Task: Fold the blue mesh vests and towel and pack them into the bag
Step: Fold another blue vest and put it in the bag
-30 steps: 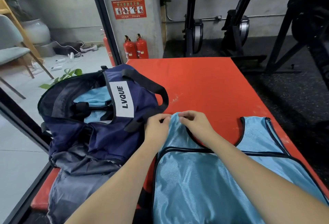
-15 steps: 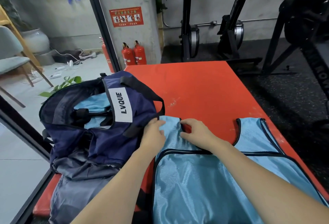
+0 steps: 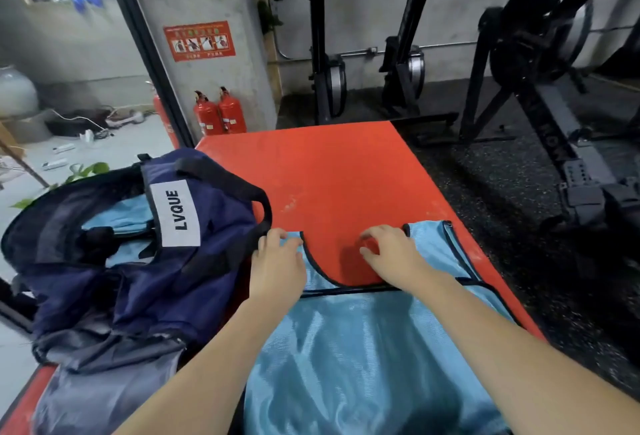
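Spread apart since a second ago: left hand [image 3: 277, 266] and right hand [image 3: 391, 256], fingers curled, pressing vest [image 3: 346, 348] straps onto red mat [image 3: 329, 175] beside bag [image 3: 145, 261]. Light, limp, slippery mesh; best pinched at bound edges.

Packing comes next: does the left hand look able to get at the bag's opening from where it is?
Probably yes. The left hand rests beside the bag, whose opening gapes further left; only the bag's handle lies between.

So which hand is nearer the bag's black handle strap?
Left. The left hand sits right beside the black handle strap; the right hand lies further right, across the vest's neckline.
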### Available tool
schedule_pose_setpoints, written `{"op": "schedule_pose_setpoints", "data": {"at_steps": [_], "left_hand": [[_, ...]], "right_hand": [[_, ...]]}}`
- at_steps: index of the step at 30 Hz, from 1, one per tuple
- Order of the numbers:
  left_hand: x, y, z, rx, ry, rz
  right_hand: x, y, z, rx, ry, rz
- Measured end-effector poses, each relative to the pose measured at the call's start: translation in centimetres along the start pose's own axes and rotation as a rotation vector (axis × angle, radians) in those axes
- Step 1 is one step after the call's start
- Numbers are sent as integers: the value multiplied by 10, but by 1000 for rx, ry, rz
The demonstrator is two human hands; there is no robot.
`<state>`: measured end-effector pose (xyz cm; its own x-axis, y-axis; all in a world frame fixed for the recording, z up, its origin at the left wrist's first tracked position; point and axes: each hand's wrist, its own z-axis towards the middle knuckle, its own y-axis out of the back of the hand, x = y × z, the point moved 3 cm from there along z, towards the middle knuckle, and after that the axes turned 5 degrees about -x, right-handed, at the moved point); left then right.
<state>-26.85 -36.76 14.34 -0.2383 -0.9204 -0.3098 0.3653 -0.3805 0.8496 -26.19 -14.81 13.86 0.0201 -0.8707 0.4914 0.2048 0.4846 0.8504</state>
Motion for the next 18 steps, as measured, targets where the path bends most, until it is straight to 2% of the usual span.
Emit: {"op": "schedule_pose_setpoints", "data": {"at_steps": [2,6,11,18], "left_hand": [[-24,-4,-1,-25,-42,-98],[-82,-29,-2,161,-56,-358],[-145,-73,15,327,-67,-409],[-178,-103,43,312,39,-489]], "right_hand": [[-24,16,-4,-52,-57,-1],[-73,46,-8,-180,-224,-37],[-112,58,-6,-166,-335,-44],[-129,59,6,-177,-376,-135]]}}
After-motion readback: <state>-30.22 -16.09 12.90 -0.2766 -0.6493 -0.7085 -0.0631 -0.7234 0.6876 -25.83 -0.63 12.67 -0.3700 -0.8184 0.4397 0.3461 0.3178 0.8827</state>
